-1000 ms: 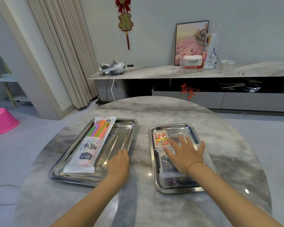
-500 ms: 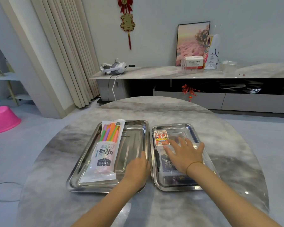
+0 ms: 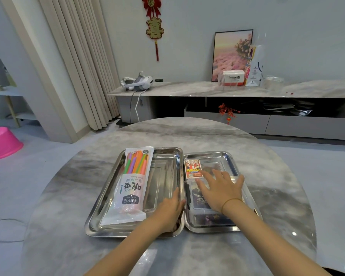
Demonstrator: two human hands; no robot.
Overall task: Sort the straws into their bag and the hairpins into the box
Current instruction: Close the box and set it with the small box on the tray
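A clear bag of coloured straws (image 3: pixel 132 185) lies lengthwise in the left steel tray (image 3: pixel 163 156). My left hand (image 3: pixel 170 211) grips that tray's near right corner. Beside it stands the right steel tray (image 3: pixel 227 156), touching the left one. A clear plastic box (image 3: pixel 199 198) with dark hairpins inside lies in it, and a small red card (image 3: pixel 193 168) sits at its far end. My right hand (image 3: pixel 220 189) rests flat on the box lid with fingers spread.
Both trays sit on a round grey marble table (image 3: pixel 277 196). Behind it runs a low marble sideboard (image 3: pixel 187 90) with a white headset (image 3: pixel 137 83), a picture and boxes. A pink tub (image 3: pixel 2 143) stands on the floor at left.
My left hand has slid the left tray with the straw bag to the right until it meets the right tray. My right hand has stayed on the box.
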